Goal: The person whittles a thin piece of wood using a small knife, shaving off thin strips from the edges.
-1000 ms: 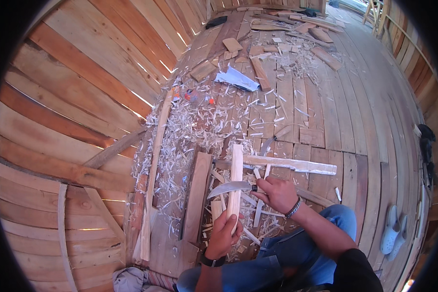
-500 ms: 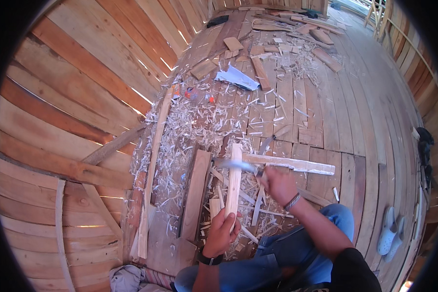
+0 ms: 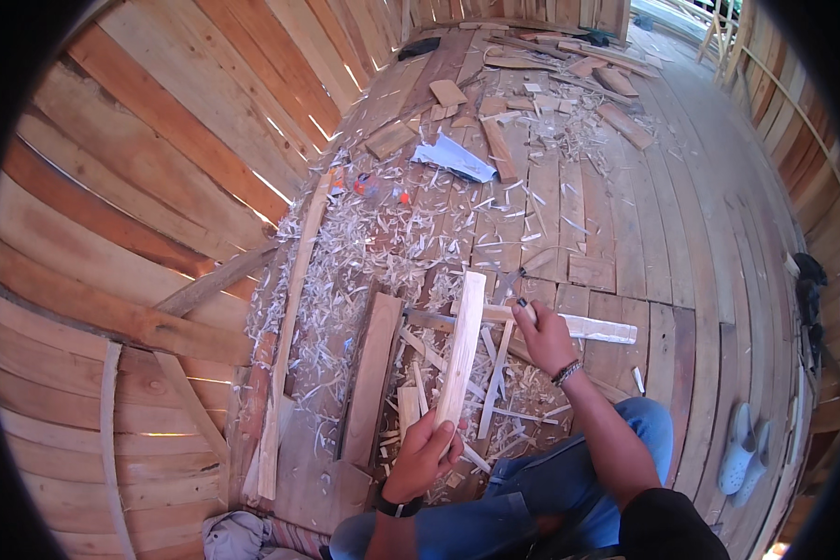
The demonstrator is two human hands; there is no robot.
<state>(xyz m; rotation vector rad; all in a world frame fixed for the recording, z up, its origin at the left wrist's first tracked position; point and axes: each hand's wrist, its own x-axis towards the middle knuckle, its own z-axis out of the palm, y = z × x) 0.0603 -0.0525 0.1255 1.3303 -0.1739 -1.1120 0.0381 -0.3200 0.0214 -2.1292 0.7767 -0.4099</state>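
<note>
My left hand [image 3: 422, 459] is wrapped round the lower end of a pale, squared wooden stick [image 3: 463, 341], which tilts up and away from me. A knife [image 3: 524, 304] is gripped in my right hand [image 3: 543, 338], to the right of the stick and apart from it. Only the knife's dark handle end shows clearly; its blade is hard to make out at this angle. Below the hands, a longer piece of wood with a whitish edge [image 3: 599, 329] lies crosswise on the floor. A thick brown wooden block [image 3: 371, 378] lies left of the stick.
Curled wood shavings [image 3: 383, 243] cover much of the plank floor. A curved tool [image 3: 508, 284] lies beyond my right hand. Farther off are a white sheet [image 3: 453, 159] and board offcuts [image 3: 616, 81]. A long strip [image 3: 294, 345] runs by the left wall; clogs [image 3: 739, 448] stand at right.
My right hand has moved slightly right and turned, and the knife blade no longer crosses in front of the stick. The stick's top has tipped a little to the right.
</note>
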